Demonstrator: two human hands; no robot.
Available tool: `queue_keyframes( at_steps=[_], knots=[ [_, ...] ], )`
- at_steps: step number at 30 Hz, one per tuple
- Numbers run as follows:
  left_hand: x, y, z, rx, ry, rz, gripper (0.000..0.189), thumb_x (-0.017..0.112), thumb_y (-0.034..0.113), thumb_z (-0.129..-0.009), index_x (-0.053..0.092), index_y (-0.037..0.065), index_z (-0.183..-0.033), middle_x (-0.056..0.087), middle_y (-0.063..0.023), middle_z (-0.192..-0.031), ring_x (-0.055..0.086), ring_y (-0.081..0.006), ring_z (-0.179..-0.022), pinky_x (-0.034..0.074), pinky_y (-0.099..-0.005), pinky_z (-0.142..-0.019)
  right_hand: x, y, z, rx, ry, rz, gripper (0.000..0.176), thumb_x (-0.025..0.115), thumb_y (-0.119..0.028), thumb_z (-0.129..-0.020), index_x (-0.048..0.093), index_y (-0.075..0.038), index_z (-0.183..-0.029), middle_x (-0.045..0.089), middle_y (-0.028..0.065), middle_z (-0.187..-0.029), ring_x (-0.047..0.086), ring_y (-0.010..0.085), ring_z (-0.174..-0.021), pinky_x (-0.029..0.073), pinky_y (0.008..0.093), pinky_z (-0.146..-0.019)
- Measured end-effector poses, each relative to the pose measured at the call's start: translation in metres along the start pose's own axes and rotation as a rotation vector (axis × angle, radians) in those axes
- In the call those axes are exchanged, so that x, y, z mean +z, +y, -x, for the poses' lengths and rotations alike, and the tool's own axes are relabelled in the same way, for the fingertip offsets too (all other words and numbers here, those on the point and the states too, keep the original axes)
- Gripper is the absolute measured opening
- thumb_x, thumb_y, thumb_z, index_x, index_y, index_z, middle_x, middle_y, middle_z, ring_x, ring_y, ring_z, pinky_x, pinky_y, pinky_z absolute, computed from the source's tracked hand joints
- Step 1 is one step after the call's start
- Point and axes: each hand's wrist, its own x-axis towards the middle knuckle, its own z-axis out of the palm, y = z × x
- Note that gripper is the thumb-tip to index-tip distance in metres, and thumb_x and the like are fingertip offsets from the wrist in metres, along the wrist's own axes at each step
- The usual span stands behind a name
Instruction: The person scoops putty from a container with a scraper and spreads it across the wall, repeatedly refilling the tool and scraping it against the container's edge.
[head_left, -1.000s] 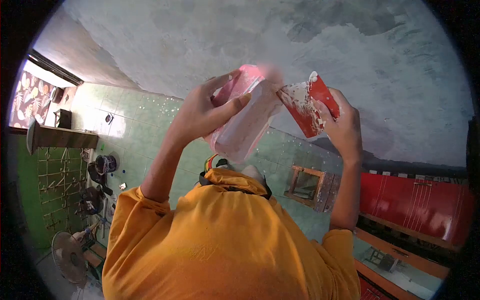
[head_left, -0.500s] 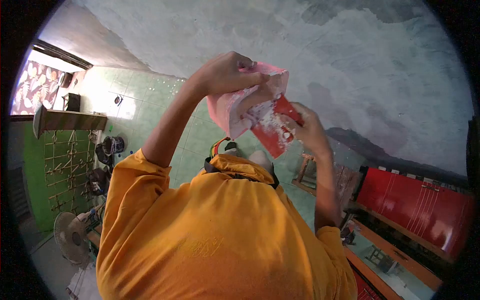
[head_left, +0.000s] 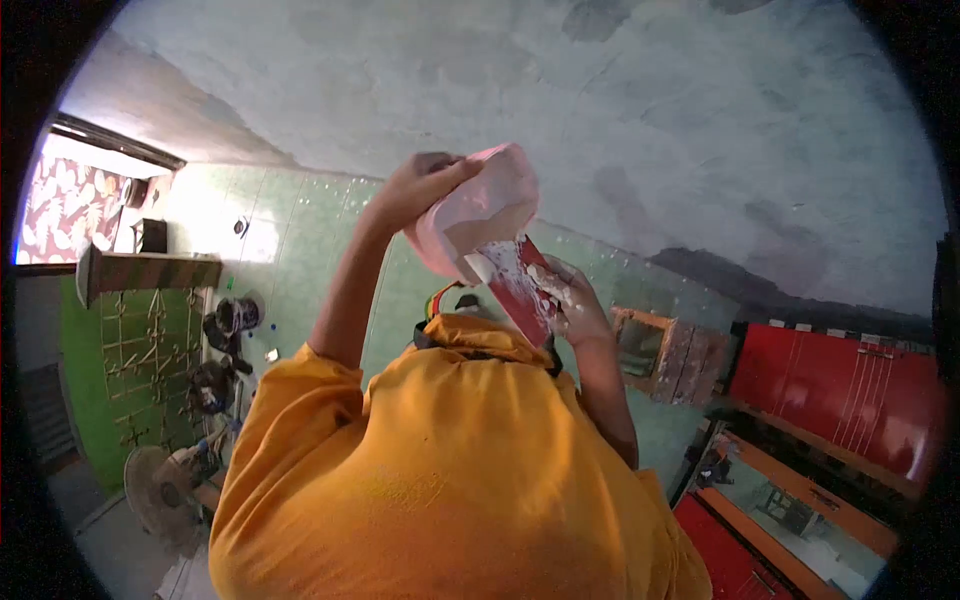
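My left hand grips the rim of a pink plastic tub, fingers over the far side and thumb along the edge. The tub is tilted, its mouth turned toward me, and grey-white putty lies inside. My right hand is closed around a flat red scraper, whose upper end is at the tub's lower rim. White putty is smeared over the scraper's face. More white paste coats the fingers of my right hand.
A grey plastered wall with damp-looking patches rises ahead. Below it is green tiled floor. A wooden frame stands at right, near red panels. A fan and a dark bucket are at left.
Both hands have come lower in view and nearer my body, with the tub and scraper. The scraper shows less white putty, and more of the tub's inside is visible.
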Motion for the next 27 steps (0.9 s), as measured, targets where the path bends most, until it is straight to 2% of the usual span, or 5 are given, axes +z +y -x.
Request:
queue_keyframes(
  at_steps=[7,10,12,16,27],
  knots=[
    [0.022,-0.033,0.01,0.047,0.124,0.472,0.05,0.061,0.043,-0.097,0.065,-0.004,-0.112,0.067,-0.0074,-0.102,0.06,-0.0149,-0.095,0.05,-0.0323,-0.084,0.053,-0.143,0.024,-0.742,0.137,0.124,0.036,0.071,-0.018,-0.092,0.059,-0.001,-0.12,0.064,0.0042,-0.101,0.063,0.0146,-0.091,0.051,0.0289,-0.08],
    [0.034,-0.029,0.018,0.102,0.123,0.619,0.047,0.061,0.038,-0.098,0.064,-0.005,-0.116,0.067,-0.0063,-0.105,0.06,-0.0134,-0.097,0.049,-0.029,-0.085,0.056,-0.252,0.037,-0.974,0.173,0.432,0.037,0.064,-0.018,-0.097,0.054,0.002,-0.128,0.063,0.0053,-0.113,0.061,0.0143,-0.104,0.05,0.03,-0.087],
    [0.035,-0.023,0.018,0.102,0.09,0.646,0.048,0.061,0.037,-0.098,0.063,-0.006,-0.119,0.067,-0.0069,-0.107,0.06,-0.0136,-0.099,0.049,-0.0282,-0.086,0.084,-0.321,0.049,-1.508,0.265,0.733,0.029,0.057,-0.017,-0.102,0.057,0.001,-0.124,0.063,0.0063,-0.11,0.061,0.0154,-0.104,0.049,0.0318,-0.088],
    [0.038,-0.001,0.031,0.08,0.086,0.661,0.05,0.061,0.036,-0.098,0.061,-0.006,-0.124,0.067,-0.0076,-0.11,0.061,-0.0146,-0.101,0.049,-0.0274,-0.087,0.152,-0.428,0.063,-2.149,0.807,1.611,0.031,0.05,-0.007,-0.099,0.058,0.0,-0.128,0.065,0.0153,-0.12,0.062,0.0342,-0.11,0.048,0.0377,-0.098],
    [0.035,0.005,0.04,0.053,0.131,0.71,0.048,0.063,0.032,-0.097,0.06,-0.007,-0.125,0.067,-0.0071,-0.109,0.061,-0.0135,-0.098,0.048,-0.0274,-0.085,0.042,-0.344,-0.054,-1.797,0.806,2.121,0.042,0.055,-0.005,-0.089,0.058,-0.003,-0.132,0.063,0.0148,-0.13,0.06,0.0318,-0.12,0.047,0.049,-0.102]
  ],
)
